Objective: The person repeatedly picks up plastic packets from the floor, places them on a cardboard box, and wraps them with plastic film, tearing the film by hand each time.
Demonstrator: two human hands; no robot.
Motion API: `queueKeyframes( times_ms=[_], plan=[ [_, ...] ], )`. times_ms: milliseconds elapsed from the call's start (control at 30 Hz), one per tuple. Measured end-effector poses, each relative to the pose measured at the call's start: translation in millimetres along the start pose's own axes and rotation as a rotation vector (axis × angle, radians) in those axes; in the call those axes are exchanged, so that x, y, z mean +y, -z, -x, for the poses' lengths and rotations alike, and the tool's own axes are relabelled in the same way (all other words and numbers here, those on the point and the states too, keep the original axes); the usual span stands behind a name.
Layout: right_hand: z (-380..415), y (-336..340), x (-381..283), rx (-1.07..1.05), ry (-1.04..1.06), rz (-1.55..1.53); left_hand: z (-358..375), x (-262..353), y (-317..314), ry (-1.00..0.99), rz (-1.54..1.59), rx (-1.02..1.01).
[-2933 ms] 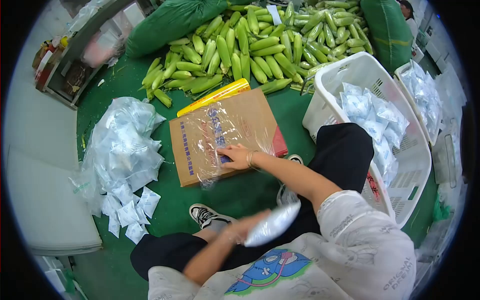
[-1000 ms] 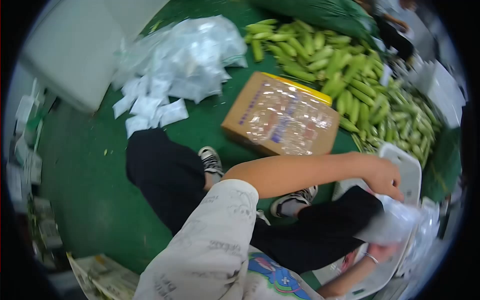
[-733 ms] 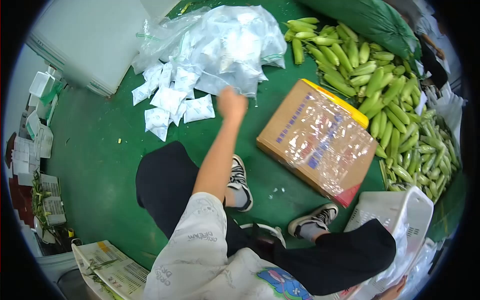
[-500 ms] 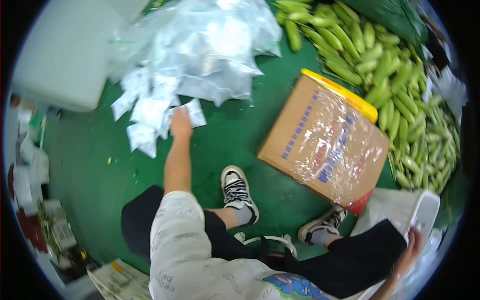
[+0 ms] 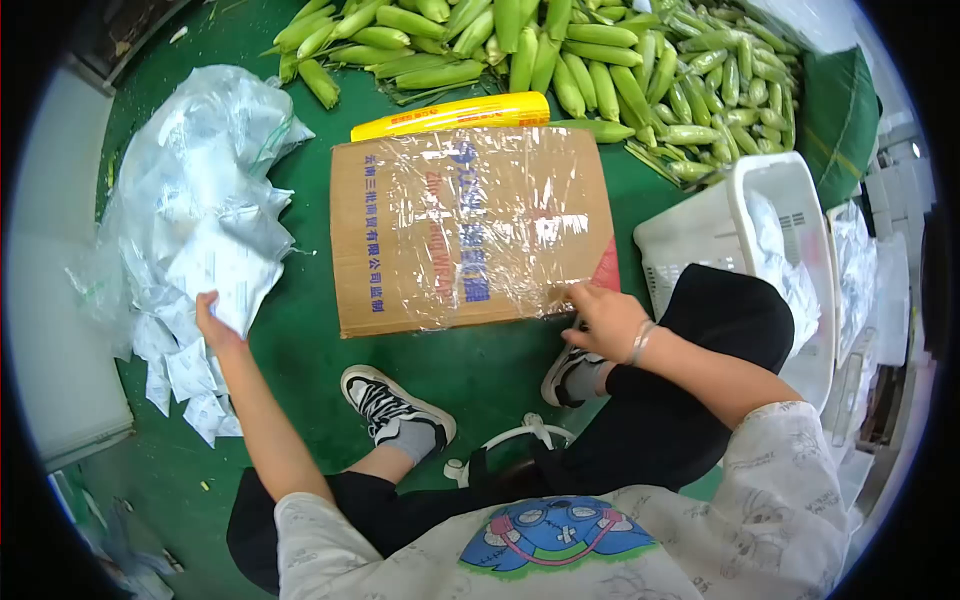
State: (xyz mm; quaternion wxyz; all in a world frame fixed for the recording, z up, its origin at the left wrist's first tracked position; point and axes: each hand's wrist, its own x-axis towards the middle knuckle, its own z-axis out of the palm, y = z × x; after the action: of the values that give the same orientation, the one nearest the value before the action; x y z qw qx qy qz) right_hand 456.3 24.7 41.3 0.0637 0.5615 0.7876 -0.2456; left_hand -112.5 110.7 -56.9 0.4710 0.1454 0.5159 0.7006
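My left hand (image 5: 218,325) is closed on a flat white packet (image 5: 228,275), thumb on the near side and fingers hidden behind it. It is held up beside a large clear plastic bag (image 5: 200,130) full of similar white packets. Several loose white packets (image 5: 190,370) lie on the floor just below this hand. At the lower right corner of a brown cardboard box (image 5: 400,230), my right hand (image 5: 607,320) is open, its fingers bent and thumb apart, with fingertips right at the box edge. The box has clear tape across its top and blue and red print.
Behind the box lies a yellow roll-shaped package (image 5: 450,115). Piled corn cobs (image 5: 600,80) in green husks stretch across the back. A white plastic basket (image 5: 690,220) with clear plastic inside stands at right, before a green sack (image 5: 840,125). A white cabinet (image 5: 70,280) borders the left.
The view has swung right. My left hand, before down among the loose packets, now holds one up. My right hand has come from beside the white basket to the box corner.
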Motion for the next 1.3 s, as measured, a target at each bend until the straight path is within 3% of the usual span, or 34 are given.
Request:
queueKeyframes(
  times_ms=[33,133,200,233,300,333,367,433,467,500,567,633,700,767,833,933,1000,1033,1100,1133,1167,1200,1233,1300],
  plan=[
    [5,-2,-14,0.008,-0.048,0.066,13,9,-41,-0.070,0.062,-0.045],
    [13,-32,-20,0.189,-0.045,0.167,96,33,-202,0.001,0.329,-0.840],
    [10,-53,-23,0.458,-0.081,0.095,135,33,-271,0.084,0.355,-0.988],
    [9,-64,-27,0.473,-0.092,0.095,140,26,-292,0.141,0.364,-1.044],
    [8,-92,-31,0.616,-0.732,-0.656,142,9,-321,0.135,0.286,-1.040],
    [9,-109,-28,0.651,-0.882,-0.898,146,4,-333,0.046,-0.017,-1.039],
    [2,-119,-20,0.660,-0.882,-0.906,151,-1,-345,-0.045,-0.321,-1.019],
    [-3,-132,-21,0.658,-0.803,-1.593,176,-19,-373,-0.576,-0.783,-1.082],
    [-9,-128,-22,0.684,-0.759,-1.743,178,-37,-374,-0.802,-0.959,-1.094],
    [-5,-133,-19,0.685,-0.760,-1.757,174,-61,-370,-1.038,-1.127,-1.091],
    [-2,-141,-5,0.516,-0.568,-1.639,178,-97,-352,-1.287,-1.279,-1.094],
    [12,-122,-15,0.577,-0.550,-1.690,187,-121,-329,-1.197,-1.286,-1.194],
    [35,-80,-37,0.609,-0.606,-1.989,193,-139,-301,-1.200,-1.357,-1.176],
    [31,-44,-44,0.636,-0.580,-1.999,202,-138,-289,-1.195,-1.321,-1.168],
    [11,-31,-42,0.789,-0.294,-1.754,222,-137,-271,-1.135,-1.306,-1.173],
    [-53,-21,-26,0.751,-0.317,-1.532,234,-129,-263,-1.041,-1.332,-1.234],
    [-73,-20,-22,0.609,-0.194,-0.420,223,-125,-256,-1.011,-1.283,-1.296],
    [-78,-12,-21,0.601,-0.173,-0.421,218,-124,-250,-0.975,-1.215,-1.356],
    [-74,-2,-13,0.558,0.285,-0.274,213,-113,-224,-0.979,-1.254,-1.324],
    [-70,-1,-5,0.359,0.380,-0.031,218,-107,-208,-0.887,-1.292,-0.968],
    [-70,4,4,0.358,0.392,-0.030,222,-103,-197,-0.793,-1.299,-0.621],
    [-68,19,10,0.240,0.453,0.159,225,-102,-191,-0.793,-1.299,-0.604],
    [-68,27,13,0.117,0.513,0.349,231,-102,-183,-0.667,-1.509,-0.574],
    [-74,29,9,0.085,0.506,0.425,240,-100,-170,-0.378,-1.911,-0.496]
  ],
)
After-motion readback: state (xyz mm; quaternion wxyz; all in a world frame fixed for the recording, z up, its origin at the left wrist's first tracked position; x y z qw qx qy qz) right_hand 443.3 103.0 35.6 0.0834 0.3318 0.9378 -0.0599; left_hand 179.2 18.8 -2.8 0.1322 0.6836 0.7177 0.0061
